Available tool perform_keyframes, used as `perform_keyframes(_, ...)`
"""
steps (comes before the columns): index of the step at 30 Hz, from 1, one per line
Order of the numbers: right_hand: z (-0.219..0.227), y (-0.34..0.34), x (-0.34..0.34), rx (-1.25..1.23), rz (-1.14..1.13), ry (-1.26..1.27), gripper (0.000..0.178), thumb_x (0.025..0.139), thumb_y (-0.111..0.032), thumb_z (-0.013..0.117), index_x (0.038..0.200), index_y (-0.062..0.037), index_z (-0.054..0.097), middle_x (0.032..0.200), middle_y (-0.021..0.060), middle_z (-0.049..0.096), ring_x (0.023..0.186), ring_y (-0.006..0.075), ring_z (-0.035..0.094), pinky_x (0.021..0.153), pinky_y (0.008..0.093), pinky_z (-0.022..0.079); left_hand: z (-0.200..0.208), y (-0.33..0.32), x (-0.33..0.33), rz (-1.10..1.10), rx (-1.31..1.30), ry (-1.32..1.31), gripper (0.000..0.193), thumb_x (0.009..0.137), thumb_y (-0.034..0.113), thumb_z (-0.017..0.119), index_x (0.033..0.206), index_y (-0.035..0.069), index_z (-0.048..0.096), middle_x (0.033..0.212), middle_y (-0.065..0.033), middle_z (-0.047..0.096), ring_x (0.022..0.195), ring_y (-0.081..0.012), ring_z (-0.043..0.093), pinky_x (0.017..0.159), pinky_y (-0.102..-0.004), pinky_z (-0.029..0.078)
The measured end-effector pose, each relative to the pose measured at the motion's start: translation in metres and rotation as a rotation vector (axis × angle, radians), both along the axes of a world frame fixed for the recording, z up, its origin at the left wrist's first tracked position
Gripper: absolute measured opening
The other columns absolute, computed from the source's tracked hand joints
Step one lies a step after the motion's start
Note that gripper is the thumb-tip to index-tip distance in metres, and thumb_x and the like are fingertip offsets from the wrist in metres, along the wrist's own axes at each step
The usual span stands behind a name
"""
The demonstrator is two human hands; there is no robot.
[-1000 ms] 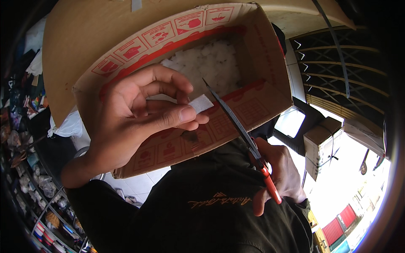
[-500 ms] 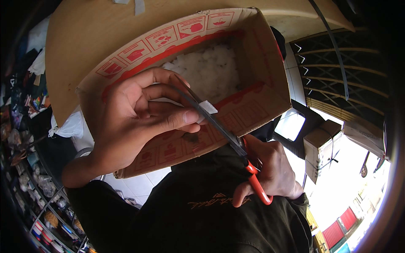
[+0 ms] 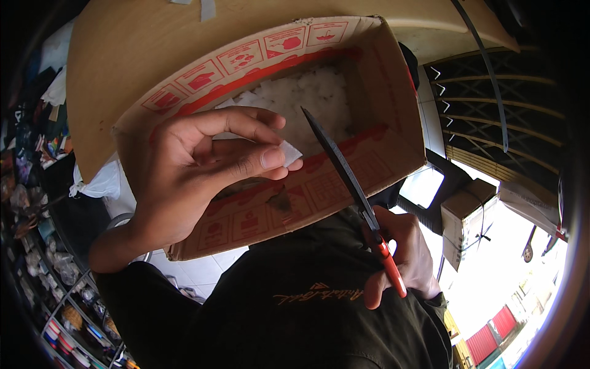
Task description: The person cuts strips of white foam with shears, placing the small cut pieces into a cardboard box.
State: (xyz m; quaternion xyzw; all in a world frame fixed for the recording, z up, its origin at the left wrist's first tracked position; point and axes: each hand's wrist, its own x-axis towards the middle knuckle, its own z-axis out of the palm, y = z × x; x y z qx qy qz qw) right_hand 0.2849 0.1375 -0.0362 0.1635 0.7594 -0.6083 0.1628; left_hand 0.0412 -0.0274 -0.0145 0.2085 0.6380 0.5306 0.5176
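A small white piece [image 3: 291,154], perhaps foam or cloth, is pinched between the thumb and fingers of my left hand [image 3: 212,150]. My right hand [image 3: 402,249] grips a pair of scissors [image 3: 344,169] with red handles and long dark blades. The blades point up and to the left, close together, apart from the white piece. Below both hands is an open cardboard box [image 3: 402,92] with red printing. A layer of small white pieces [image 3: 307,92] lies in its bottom, partly hidden by my left hand.
A tan tabletop [image 3: 110,67] spreads behind the box, with white scraps [image 3: 208,10] at its far edge. Crowded shelves [image 3: 67,295] line the left, near a tied white plastic bag [image 3: 101,181]. At the right are a strapped carton [image 3: 470,218] and a dark folding gate [image 3: 491,92].
The scissors have moved right, away from the white piece, and their blades have come together. My left hand keeps its pinch on the white piece, nearly in place.
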Motion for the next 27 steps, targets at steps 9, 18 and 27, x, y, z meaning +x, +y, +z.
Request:
perform_keyframes(9,0.005,-0.006,-0.005,0.028,0.030,-0.023,0.086,0.033,-0.066,0.087,0.078,-0.0028,0.049,0.057,0.0034,0.039,0.052,0.0154,0.037,0.049,0.0327,0.033,0.002,0.002,0.003,0.017,0.066,-0.046,0.016,0.089,0.001,0.062,0.101,-0.004,0.055,0.088,-0.0113,0.062,0.074,-0.0155,0.064,0.064,-0.0254,0.052)
perform_keyframes(18,0.015,-0.001,-0.013,0.158,0.106,0.019,0.081,0.039,-0.064,0.087,0.080,-0.0029,0.052,0.052,0.0026,0.042,0.046,0.0183,0.041,0.047,0.0316,0.035,0.006,0.000,-0.001,0.001,-0.002,-0.063,0.046,0.084,-0.004,0.064,0.117,-0.001,0.033,0.087,-0.0169,0.066,0.067,-0.0170,0.064,0.058,-0.0248,0.052)
perform_keyframes(27,0.015,0.003,-0.014,0.179,0.125,0.048,0.085,0.043,-0.062,0.087,0.092,0.0014,0.058,0.053,0.0043,0.048,0.045,0.0207,0.049,0.047,0.0317,0.038,0.012,0.002,-0.003,0.011,-0.001,-0.056,0.059,0.083,-0.007,0.064,0.125,0.000,0.022,0.085,-0.0198,0.065,0.062,-0.0190,0.064,0.055,-0.0257,0.052)
